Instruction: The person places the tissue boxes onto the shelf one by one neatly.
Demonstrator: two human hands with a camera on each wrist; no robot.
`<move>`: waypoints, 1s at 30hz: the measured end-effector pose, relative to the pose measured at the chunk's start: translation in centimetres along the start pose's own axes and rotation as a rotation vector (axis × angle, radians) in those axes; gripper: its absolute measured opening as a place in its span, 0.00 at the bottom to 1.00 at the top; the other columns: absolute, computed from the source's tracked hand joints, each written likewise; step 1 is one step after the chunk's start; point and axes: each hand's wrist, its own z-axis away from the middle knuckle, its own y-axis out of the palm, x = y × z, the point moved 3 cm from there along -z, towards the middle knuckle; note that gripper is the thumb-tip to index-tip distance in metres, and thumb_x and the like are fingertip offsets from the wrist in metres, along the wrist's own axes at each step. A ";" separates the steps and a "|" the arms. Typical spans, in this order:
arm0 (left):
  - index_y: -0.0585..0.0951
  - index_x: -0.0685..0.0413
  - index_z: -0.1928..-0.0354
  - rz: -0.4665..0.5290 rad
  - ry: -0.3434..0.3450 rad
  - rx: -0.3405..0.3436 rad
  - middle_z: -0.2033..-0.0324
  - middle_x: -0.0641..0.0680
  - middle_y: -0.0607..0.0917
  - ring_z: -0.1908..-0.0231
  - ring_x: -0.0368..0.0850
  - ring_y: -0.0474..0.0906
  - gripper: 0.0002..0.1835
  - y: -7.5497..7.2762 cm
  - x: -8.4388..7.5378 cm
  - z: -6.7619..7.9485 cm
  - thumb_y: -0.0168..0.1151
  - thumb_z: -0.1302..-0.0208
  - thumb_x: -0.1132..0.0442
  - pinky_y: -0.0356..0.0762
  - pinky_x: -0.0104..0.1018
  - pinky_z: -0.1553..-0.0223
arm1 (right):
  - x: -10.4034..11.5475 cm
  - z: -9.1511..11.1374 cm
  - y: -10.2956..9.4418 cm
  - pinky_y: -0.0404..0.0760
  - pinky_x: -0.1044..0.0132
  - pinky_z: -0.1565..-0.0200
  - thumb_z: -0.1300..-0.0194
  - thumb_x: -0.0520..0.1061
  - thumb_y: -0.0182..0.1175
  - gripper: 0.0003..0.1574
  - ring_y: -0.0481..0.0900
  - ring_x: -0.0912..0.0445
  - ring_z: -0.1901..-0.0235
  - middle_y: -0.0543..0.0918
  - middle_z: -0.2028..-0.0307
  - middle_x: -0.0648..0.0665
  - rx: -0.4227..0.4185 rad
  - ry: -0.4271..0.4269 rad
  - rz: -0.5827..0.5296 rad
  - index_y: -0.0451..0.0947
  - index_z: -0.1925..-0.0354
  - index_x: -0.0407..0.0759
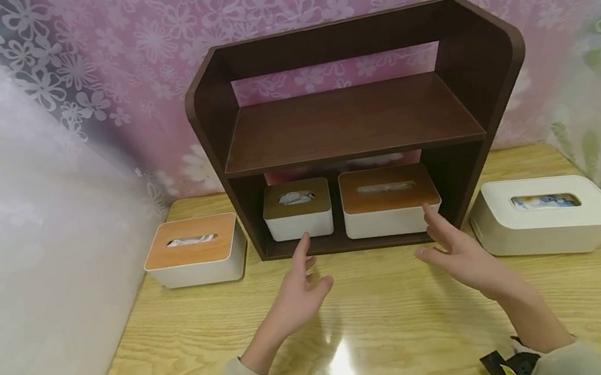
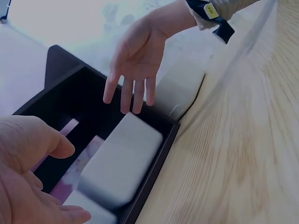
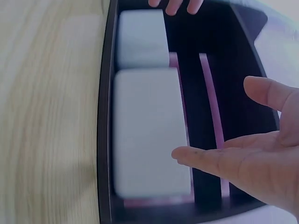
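Observation:
Two tissue boxes stand side by side in the lower compartment of a dark brown shelf (image 1: 349,123). The smaller tissue box (image 1: 300,226) on the left has an olive-brown lid; the wider tissue box (image 1: 384,222) on the right has a reddish-brown lid. My left hand (image 1: 297,294) hovers in front of the smaller one, fingers extended and thumb apart, holding nothing. My right hand (image 1: 464,259) reaches toward the right end of the wider box with fingers straight, also holding nothing. Both palms face inward. In the right wrist view the fingertips (image 3: 184,155) overlap the wider box's front.
On the wooden table (image 1: 380,307), a white tissue box with an orange-wood lid (image 1: 195,253) sits left of the shelf. An all-white tissue box (image 1: 544,216) stands to its right, close to my right hand. Walls (image 1: 42,211) border the table.

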 end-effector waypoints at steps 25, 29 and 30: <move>0.42 0.59 0.22 -0.116 -0.106 -0.483 0.24 0.63 0.46 0.29 0.67 0.52 0.41 -14.7 3.5 8.1 0.53 0.29 0.67 0.65 0.54 0.38 | 4.8 -7.2 16.7 0.60 0.46 0.30 0.29 0.52 0.58 0.53 0.49 0.42 0.25 0.41 0.21 0.51 0.362 -0.058 -0.047 0.35 0.20 0.57; 0.39 0.57 0.22 -0.113 -0.142 -0.547 0.25 0.63 0.42 0.29 0.66 0.47 0.42 -17.0 4.3 8.2 0.52 0.29 0.67 0.61 0.53 0.38 | 5.3 -8.1 18.2 0.60 0.46 0.30 0.29 0.52 0.59 0.53 0.54 0.43 0.26 0.45 0.22 0.50 0.375 -0.057 -0.048 0.38 0.20 0.55; 0.38 0.56 0.22 -0.104 -0.150 -0.551 0.25 0.64 0.41 0.28 0.67 0.45 0.43 -17.4 4.4 8.2 0.51 0.29 0.66 0.60 0.55 0.37 | 5.4 -8.4 18.5 0.60 0.46 0.30 0.30 0.52 0.59 0.53 0.54 0.43 0.26 0.45 0.22 0.51 0.378 -0.056 -0.054 0.39 0.20 0.55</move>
